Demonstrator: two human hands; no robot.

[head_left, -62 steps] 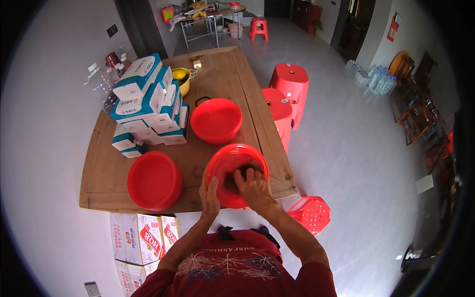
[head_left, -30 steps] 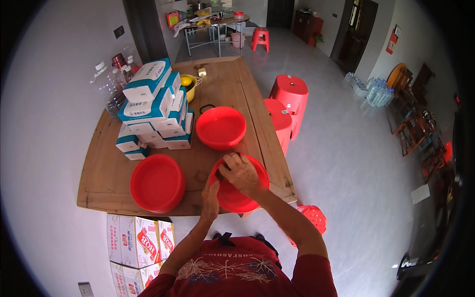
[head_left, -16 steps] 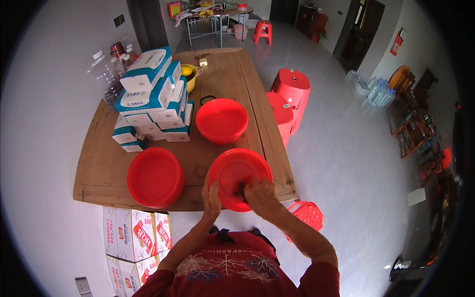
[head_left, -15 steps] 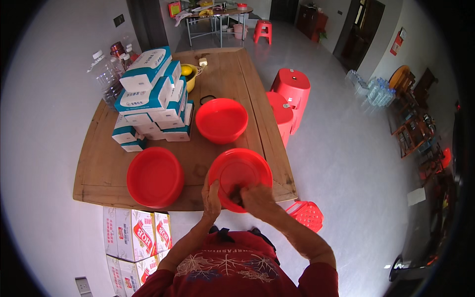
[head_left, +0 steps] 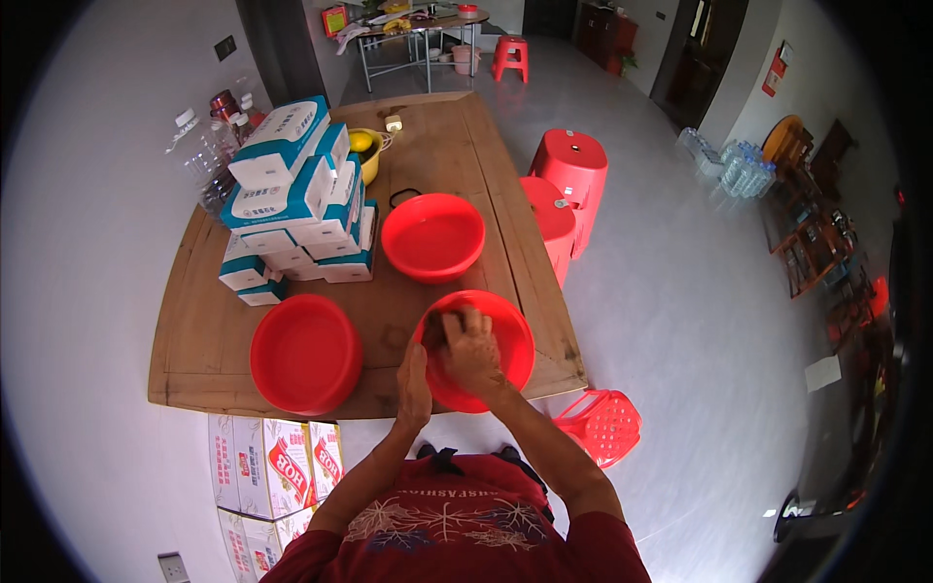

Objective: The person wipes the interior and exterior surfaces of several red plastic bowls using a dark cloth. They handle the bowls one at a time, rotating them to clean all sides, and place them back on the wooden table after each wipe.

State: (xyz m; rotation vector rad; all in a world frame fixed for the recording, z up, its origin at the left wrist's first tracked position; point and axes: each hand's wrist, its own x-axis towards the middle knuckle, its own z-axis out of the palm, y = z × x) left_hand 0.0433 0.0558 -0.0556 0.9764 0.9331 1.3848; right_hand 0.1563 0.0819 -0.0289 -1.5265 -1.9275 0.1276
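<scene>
White-and-teal boxes stack left of the red basin on a wooden table. Left hand grips the basin's rim; right hand presses a dark pad inside.

Place: a plain dining hall or back room of a small eatery, more workplace than home.
Floor: pale grey, glossy tiles across a wide open room.
Furniture: long worn wooden table; stacked red plastic stools; a metal-legged table further back.
Supplies: stacked white-and-teal tissue cartons; printed cardboard boxes under the table; bundled water bottles by the wall.
</scene>
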